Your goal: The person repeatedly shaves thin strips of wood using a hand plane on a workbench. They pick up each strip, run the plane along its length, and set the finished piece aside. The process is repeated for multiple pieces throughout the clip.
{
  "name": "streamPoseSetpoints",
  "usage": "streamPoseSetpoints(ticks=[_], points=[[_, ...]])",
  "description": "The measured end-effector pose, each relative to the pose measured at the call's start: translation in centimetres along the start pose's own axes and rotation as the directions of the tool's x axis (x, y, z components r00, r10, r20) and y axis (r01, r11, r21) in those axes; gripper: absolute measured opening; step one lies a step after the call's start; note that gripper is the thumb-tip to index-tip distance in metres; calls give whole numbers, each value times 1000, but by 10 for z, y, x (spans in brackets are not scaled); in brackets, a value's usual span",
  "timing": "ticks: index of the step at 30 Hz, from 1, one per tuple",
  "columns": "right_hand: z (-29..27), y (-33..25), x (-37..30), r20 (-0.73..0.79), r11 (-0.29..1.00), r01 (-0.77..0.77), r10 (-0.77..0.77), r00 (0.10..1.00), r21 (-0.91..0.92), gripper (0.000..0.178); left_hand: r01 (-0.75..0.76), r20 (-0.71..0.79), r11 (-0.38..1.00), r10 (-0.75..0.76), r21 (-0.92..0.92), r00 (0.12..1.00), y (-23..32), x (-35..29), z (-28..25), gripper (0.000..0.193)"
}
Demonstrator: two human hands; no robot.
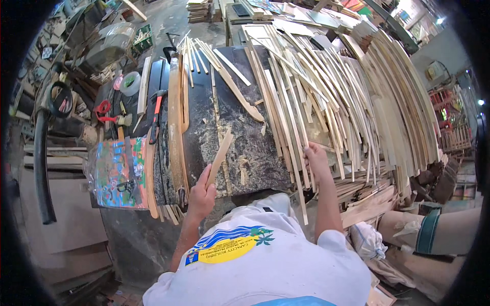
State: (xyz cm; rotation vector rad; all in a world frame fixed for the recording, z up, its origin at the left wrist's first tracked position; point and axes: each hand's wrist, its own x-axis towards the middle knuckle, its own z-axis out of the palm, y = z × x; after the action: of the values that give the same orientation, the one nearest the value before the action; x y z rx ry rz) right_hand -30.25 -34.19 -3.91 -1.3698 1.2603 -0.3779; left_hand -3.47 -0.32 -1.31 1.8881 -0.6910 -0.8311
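Observation:
My left hand [202, 196] is closed round the lower end of a short flat wooden piece [223, 150], which slants up over the dark worktable [255, 178]. At the table's right side my right hand [318, 159] has its fingers pinched on a thin wooden strip [304, 137] at the near end of a loose bundle. Many long pale strips [326, 97] lie fanned out beyond that hand. A longer shaped wooden piece [236, 86] with a rounded end rests ahead, between my two hands. Sawdust and shavings [244, 171] are scattered over the tabletop.
Left of my left hand are long wooden boards [176, 132], a red-handled hammer [157, 112], a roll of clear tape [130, 83] and a colourful plastic-covered packet [115, 173]. Stacked long planks [403, 102] stand at the right. A thick black hose [43, 163] hangs at far left.

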Motion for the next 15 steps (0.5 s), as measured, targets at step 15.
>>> streamPoseSetpoints(ticks=[15], points=[[66, -42, -146, 417, 565, -371, 53, 907, 737, 31, 22, 108, 870, 36, -492, 994, 21, -55, 24, 47]])
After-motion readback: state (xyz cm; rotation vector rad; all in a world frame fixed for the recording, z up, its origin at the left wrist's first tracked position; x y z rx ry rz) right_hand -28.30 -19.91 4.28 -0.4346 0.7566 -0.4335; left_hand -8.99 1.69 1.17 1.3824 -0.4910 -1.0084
